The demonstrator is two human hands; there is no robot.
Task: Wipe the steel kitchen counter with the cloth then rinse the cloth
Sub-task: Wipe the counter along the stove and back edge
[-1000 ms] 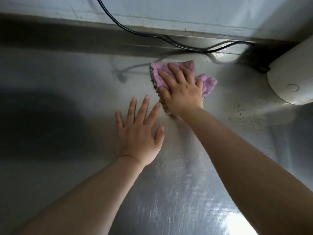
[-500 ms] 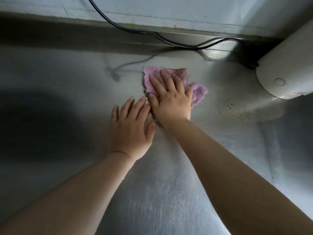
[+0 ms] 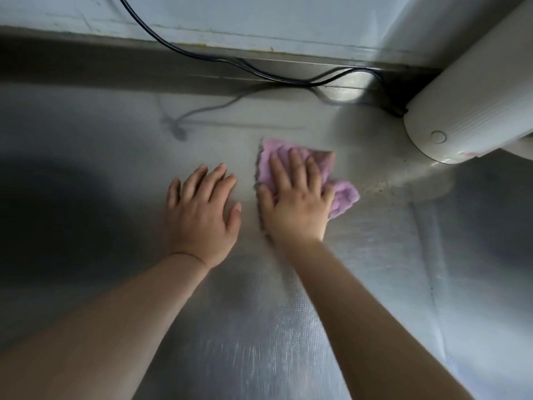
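A pink cloth (image 3: 343, 194) lies flat on the textured steel counter (image 3: 259, 327), a little right of centre. My right hand (image 3: 297, 200) presses down on it with straight, spread fingers and covers most of it. Only the cloth's top edge and right corner show. My left hand (image 3: 202, 209) rests flat on the bare steel just left of the cloth, fingers straight and together, holding nothing.
A white appliance (image 3: 473, 99) stands on the counter at the right. Its black cable (image 3: 259, 72) runs along the back wall (image 3: 259, 18). Brown crumbs (image 3: 380, 186) speckle the steel between the cloth and the appliance. A dark shadow covers the counter's left side.
My right hand has slid the cloth toward me and to the right, away from the back wall. My left hand has closed its fingers and stayed flat beside it.
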